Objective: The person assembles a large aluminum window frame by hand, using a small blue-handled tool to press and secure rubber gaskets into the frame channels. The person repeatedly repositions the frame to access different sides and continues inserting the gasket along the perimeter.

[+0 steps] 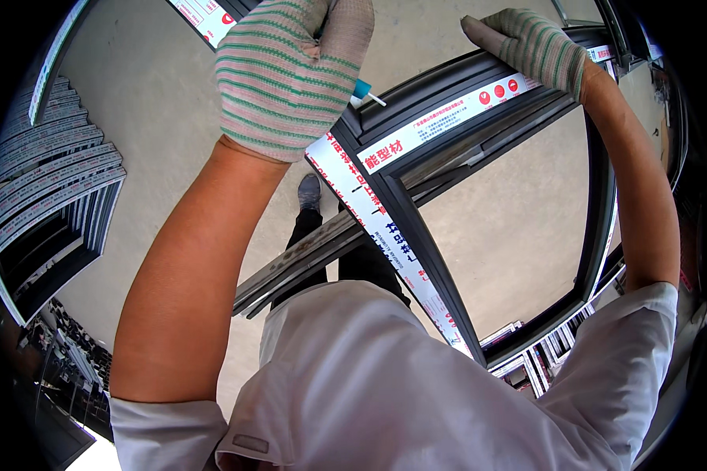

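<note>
A black window frame [440, 259] with white protective film strips printed in red and blue stands tilted in front of me, to the right. My left hand [291, 82], in a striped knitted glove, is closed at the frame's left corner. From under it sticks out a teal thing [361, 89] with a thin white tip; the glove hides the rest, so its kind does not show. My right hand [538, 49], gloved alike, is over the frame's far rail near the right corner, its fingers stretched leftward and holding nothing that I can see.
Dark metal support bars [298, 263] run below the frame, across my legs. Several film-covered frames [55, 204] are stacked on the floor at the left. More profile pieces [538, 353] lie beyond the frame's lower right edge. Another film-covered profile [204, 20] is at the top.
</note>
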`<state>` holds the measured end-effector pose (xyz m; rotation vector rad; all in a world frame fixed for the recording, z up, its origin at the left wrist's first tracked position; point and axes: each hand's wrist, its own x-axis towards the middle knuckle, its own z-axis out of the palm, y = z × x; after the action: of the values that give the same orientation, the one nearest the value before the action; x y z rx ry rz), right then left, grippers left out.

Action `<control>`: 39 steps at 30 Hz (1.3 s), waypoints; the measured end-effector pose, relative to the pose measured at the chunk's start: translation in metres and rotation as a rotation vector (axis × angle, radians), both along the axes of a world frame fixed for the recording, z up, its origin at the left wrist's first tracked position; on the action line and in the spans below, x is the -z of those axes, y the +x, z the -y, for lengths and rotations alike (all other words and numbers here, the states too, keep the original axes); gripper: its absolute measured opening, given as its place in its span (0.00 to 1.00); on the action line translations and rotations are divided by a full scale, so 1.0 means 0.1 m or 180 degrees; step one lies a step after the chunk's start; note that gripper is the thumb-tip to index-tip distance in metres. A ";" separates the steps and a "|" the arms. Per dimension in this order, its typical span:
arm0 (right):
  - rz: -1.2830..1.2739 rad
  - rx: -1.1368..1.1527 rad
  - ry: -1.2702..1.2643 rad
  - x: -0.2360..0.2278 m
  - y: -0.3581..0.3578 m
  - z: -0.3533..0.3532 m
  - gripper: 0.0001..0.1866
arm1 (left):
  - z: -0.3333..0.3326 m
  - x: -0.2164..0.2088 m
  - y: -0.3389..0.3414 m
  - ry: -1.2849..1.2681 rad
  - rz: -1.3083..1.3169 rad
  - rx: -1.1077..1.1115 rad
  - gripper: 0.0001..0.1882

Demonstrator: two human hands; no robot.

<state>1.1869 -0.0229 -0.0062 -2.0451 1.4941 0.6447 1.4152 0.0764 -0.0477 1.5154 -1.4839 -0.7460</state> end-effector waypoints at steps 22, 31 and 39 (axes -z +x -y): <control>-0.1107 -0.2309 -0.0725 0.88 -0.54 0.30 0.19 | -0.04 -0.09 0.02 -0.0459 0.0018 0.0062 0.13; -0.0843 -0.2375 -0.1108 0.93 -0.72 0.22 0.17 | -0.01 -0.04 0.01 -0.0427 -0.0108 0.0139 0.13; -0.0851 -0.2346 -0.1192 0.86 -0.58 0.18 0.14 | 0.02 0.04 0.02 -0.0385 -0.0112 0.0141 0.12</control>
<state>1.1285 -0.0404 -0.0924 -2.9303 1.0041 1.0006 1.4168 0.0744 -0.0522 1.3764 -1.5132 -0.6926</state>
